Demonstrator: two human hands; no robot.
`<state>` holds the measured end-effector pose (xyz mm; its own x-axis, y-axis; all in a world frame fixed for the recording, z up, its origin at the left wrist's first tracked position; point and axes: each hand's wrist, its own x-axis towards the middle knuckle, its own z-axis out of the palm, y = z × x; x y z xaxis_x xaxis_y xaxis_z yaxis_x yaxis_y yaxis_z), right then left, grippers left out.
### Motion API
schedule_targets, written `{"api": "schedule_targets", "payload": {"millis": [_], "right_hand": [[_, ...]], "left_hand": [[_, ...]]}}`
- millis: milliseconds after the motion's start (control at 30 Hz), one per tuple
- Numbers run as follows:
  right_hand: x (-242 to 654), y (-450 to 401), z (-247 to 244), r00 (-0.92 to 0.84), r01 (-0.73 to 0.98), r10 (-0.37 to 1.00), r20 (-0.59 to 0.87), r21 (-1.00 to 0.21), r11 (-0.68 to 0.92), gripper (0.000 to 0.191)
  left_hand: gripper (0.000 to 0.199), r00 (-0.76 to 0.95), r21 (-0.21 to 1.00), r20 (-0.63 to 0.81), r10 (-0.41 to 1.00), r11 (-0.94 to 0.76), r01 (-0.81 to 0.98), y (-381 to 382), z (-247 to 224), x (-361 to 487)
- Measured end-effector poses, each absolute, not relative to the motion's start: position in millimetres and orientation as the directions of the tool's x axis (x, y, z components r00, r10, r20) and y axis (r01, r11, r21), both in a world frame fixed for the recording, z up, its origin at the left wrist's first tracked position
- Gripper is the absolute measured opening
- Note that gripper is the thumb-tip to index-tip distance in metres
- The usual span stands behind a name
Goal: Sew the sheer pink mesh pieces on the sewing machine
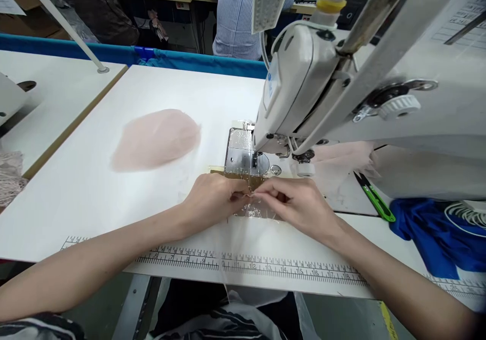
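Observation:
My left hand [218,197] and my right hand [294,201] meet just in front of the sewing machine's metal needle plate [240,152]. Both have thumb and fingers pinched together on a thin, sheer strip of fabric [227,249], which hangs down over the table's front edge. The fingertips nearly touch. Behind them rises the white sewing machine head [299,77], its presser foot above the plate. A pale pink sheer fabric piece [157,140] lies flat to the left.
Green thread snips [374,197] and a blue cloth [425,234] lie at the right. More pink fabric [343,158] is under the machine arm. A printed ruler [246,264] runs along the front edge. Two people sit beyond the blue cloth edge [205,66].

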<state>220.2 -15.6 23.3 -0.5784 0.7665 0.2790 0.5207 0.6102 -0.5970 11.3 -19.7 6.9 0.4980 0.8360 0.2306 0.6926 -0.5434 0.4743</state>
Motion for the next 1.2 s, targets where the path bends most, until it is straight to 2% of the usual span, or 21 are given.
{"api": "schedule_targets", "payload": {"millis": [33, 100, 167, 233, 333, 400, 467, 533, 600, 667, 733, 833, 933, 1033, 1200], "right_hand": [[218, -13, 20, -0.545, 0.558, 0.814, 0.198, -0.639, 0.529, 0.013], [215, -8, 13, -0.484, 0.631, 0.865, 0.129, -0.634, 0.447, 0.016], [213, -3, 8, -0.446, 0.683, 0.883, 0.148, -0.581, 0.443, 0.017], [211, -1, 4, -0.423, 0.708, 0.886, 0.189, -0.541, 0.453, 0.017], [209, 2, 0, -0.405, 0.717, 0.891, 0.206, -0.533, 0.449, 0.019], [209, 3, -2, -0.396, 0.735, 0.896, 0.198, -0.517, 0.439, 0.02], [210, 4, -3, -0.395, 0.776, 0.899, 0.19, -0.456, 0.437, 0.023], [213, 4, -2, -0.414, 0.826, 0.89, 0.193, -0.333, 0.456, 0.027], [216, 2, 1, -0.45, 0.861, 0.869, 0.205, -0.159, 0.484, 0.03], [219, -3, 5, -0.499, 0.859, 0.832, 0.242, 0.014, 0.512, 0.03], [221, -9, 9, -0.559, 0.826, 0.774, 0.296, 0.125, 0.549, 0.028], [220, -16, 10, -0.597, 0.799, 0.728, 0.338, 0.166, 0.578, 0.029], [217, -18, 8, -0.56, 0.828, 0.793, 0.24, 0.179, 0.531, 0.036], [215, -17, 9, -0.52, 0.847, 0.846, 0.117, 0.195, 0.494, 0.039], [214, -16, 11, -0.489, 0.852, 0.869, 0.07, 0.249, 0.46, 0.041]], "left_hand": [[0.016, 0.479, 0.432, 0.215, 0.851, -0.523, 0.735, -19, 6, 12], [0.009, 0.442, 0.353, 0.199, 0.875, -0.485, 0.8, -19, 5, 12], [0.024, 0.436, 0.283, 0.23, 0.87, -0.488, 0.825, -19, 5, 12], [0.038, 0.481, 0.172, 0.345, 0.806, -0.558, 0.811, -19, 6, 12], [0.023, 0.579, -0.044, 0.52, 0.628, -0.657, 0.753, -21, 6, 13], [0.01, 0.626, -0.134, 0.56, 0.543, -0.686, 0.715, -24, 6, 15], [0.009, 0.666, -0.181, 0.538, 0.516, -0.701, 0.69, -30, 5, 15], [0.013, 0.694, -0.192, 0.471, 0.544, -0.705, 0.683, -34, 5, 16], [0.019, 0.705, -0.176, 0.411, 0.579, -0.708, 0.684, -36, 4, 15], [0.023, 0.7, -0.148, 0.395, 0.595, -0.71, 0.688, -34, 3, 15], [0.023, 0.688, -0.123, 0.413, 0.596, -0.712, 0.691, -29, 2, 15], [0.021, 0.676, -0.085, 0.435, 0.595, -0.72, 0.688, -21, 2, 15], [0.023, 0.678, -0.083, 0.419, 0.604, -0.718, 0.691, -19, 3, 16], [0.027, 0.676, -0.144, 0.399, 0.62, -0.685, 0.714, -22, 4, 16], [0.028, 0.669, -0.182, 0.392, 0.632, -0.66, 0.729, -23, 2, 17]]}}
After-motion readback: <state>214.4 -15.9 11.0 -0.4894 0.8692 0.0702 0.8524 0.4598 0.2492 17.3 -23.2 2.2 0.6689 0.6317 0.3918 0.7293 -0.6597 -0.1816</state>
